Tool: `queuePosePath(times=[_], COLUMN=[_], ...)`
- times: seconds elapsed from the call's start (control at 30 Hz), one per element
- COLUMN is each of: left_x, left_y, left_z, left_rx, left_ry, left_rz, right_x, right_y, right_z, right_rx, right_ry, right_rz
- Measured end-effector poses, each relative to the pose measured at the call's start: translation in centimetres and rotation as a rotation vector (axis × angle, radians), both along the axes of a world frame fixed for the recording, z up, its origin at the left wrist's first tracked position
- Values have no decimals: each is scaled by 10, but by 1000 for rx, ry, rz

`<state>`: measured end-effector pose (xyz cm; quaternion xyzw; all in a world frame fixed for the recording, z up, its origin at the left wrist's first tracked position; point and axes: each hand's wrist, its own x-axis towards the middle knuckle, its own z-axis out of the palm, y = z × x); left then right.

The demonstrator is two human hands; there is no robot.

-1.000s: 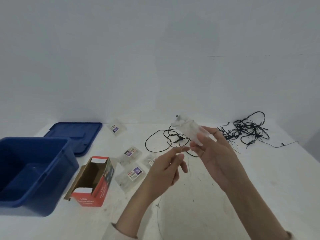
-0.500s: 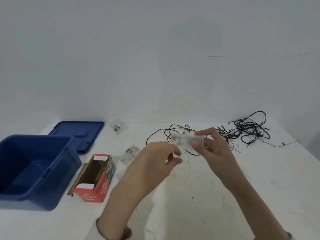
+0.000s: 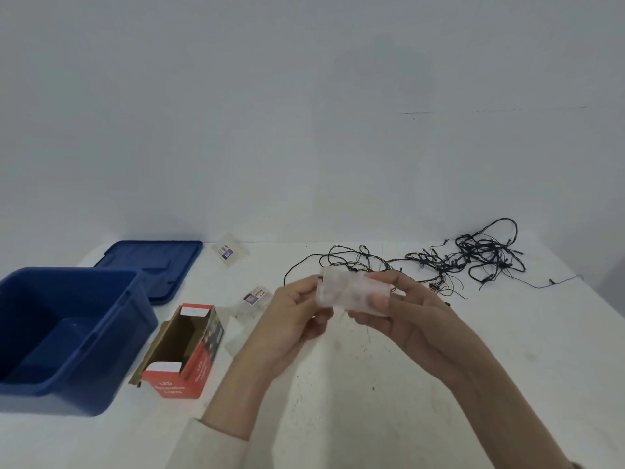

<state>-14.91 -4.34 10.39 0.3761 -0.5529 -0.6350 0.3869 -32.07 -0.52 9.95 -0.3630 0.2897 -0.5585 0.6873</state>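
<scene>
The left hand has joined the right hand, and both now pinch the small clear bag by its ends, above the table. Probably they begin to open it; the black wire lies further behind.

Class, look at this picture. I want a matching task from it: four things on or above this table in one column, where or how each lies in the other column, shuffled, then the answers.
Column A
1. clear packet
2. red box
3. blue lid
4. black wire tangle

Column B
a. loose at the far right of the table
b. flat behind the blue tub
c. held between the left hand and right hand
d. open, beside the blue tub

Pairs: 1-c, 2-d, 3-b, 4-a
</scene>
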Motion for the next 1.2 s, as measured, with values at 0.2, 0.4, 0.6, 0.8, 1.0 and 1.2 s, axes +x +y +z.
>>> queuePosePath(times=[0.2,0.4,0.6,0.8,1.0,1.2], left_x=[6,3,3,17,18,4], left_y=[6,19,27,-5,-23,-10], left_z=[-5,-8,18,41,28,7], left_rx=[55,-145,-763,-849,-305,-42], left_ry=[35,-412,-1103,-750,-198,30], left_rz=[3,4,-8,14,-40,15], right_x=[14,22,29,12,5,18], right_y=[-3,-9,-10,-8,-5,-18], right_z=[8,10,-4,-5,5,8], right_rx=[98,7,-212,-168,-79,-6], right_ry=[-154,111,895,935,223,-178], right_rz=[-202,-472,-714,-174,146,-78])
